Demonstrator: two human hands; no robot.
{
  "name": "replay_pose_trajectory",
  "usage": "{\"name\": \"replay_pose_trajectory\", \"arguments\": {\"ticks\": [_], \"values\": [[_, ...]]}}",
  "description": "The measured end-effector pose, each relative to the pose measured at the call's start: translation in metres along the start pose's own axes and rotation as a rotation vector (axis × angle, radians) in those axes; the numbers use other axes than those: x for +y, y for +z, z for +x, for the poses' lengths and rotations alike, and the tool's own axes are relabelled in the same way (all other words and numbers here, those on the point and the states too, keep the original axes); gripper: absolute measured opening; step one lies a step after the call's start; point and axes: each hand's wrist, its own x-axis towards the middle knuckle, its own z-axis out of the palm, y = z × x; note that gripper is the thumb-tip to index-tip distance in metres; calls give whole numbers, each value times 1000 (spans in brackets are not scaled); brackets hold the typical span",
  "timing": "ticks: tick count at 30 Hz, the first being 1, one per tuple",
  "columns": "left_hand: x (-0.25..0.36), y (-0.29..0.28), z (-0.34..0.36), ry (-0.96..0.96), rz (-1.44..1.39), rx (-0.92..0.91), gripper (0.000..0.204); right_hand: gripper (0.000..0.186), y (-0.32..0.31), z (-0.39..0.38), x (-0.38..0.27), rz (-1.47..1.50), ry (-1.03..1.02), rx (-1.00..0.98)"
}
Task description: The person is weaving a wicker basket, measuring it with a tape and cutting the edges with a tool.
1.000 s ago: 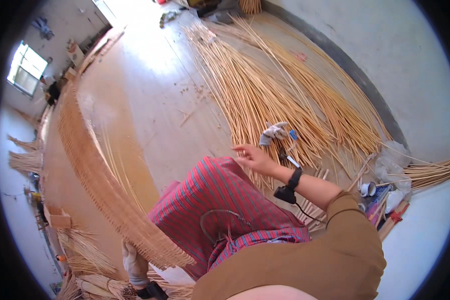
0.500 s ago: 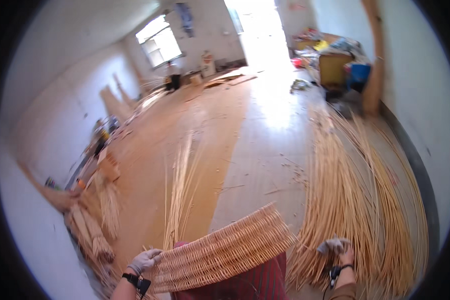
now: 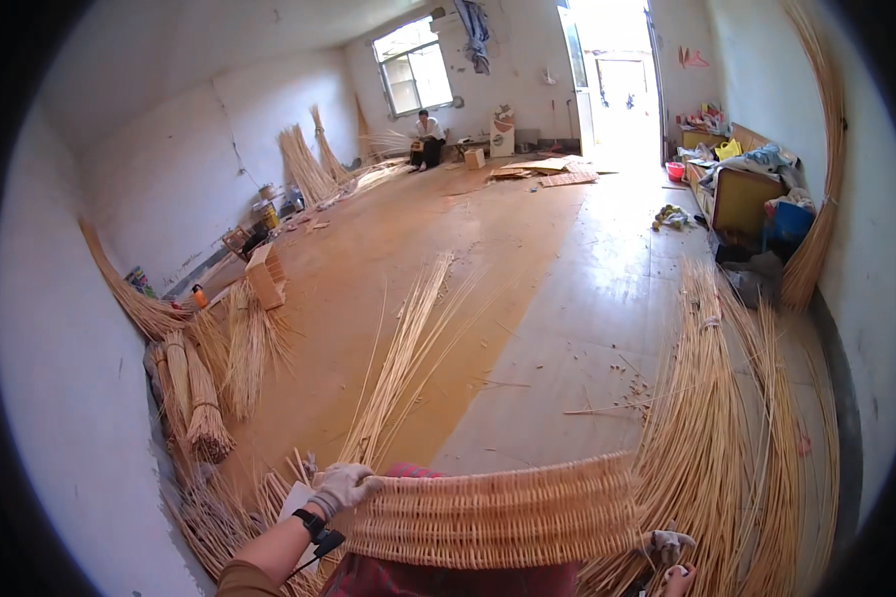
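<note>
A curved, woven wicker panel (image 3: 498, 512) lies across my lap, over a dark red striped cloth (image 3: 448, 580). My left hand (image 3: 346, 488), in a pale glove, is closed over the panel's upper left end. Beside the panel's lower right corner is my right hand (image 3: 667, 545), also gloved. Its fingers look curled, but whatever they hold is too small or hidden to make out. Close by on the right, a spread of long peeled wicker rods (image 3: 692, 418) covers the floor. Another loose bunch of rods (image 3: 398, 358) runs away from the panel's left end.
Tied wicker bundles (image 3: 207, 428) lie along the left wall beside a cardboard box (image 3: 266, 277). A person (image 3: 428, 139) sits beneath the far window. Flattened cardboard (image 3: 543, 169) lies near the bright doorway. A blue bucket (image 3: 788, 224) stands at right among piled goods.
The panel has swung from a rightward upward slant to nearly level. My left hand has moved up and right; my right hand has moved lower, near the panel's corner. The view has turned left.
</note>
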Motion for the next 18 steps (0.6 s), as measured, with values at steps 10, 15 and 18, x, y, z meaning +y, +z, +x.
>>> {"name": "replay_pose_trajectory", "arguments": {"ticks": [10, 15, 18], "values": [[51, -38, -6, 285, 63, 41, 55, 20, -116, -122, -173, 903, 93, -594], [24, -13, -44, 80, 75, 445, 57, 26, -131, -170, -235, 670, -90, -670], [-13, 0, -83, -260, -59, 426, 67, 42, -121, -150, -207, 388, -384, -649]]}}
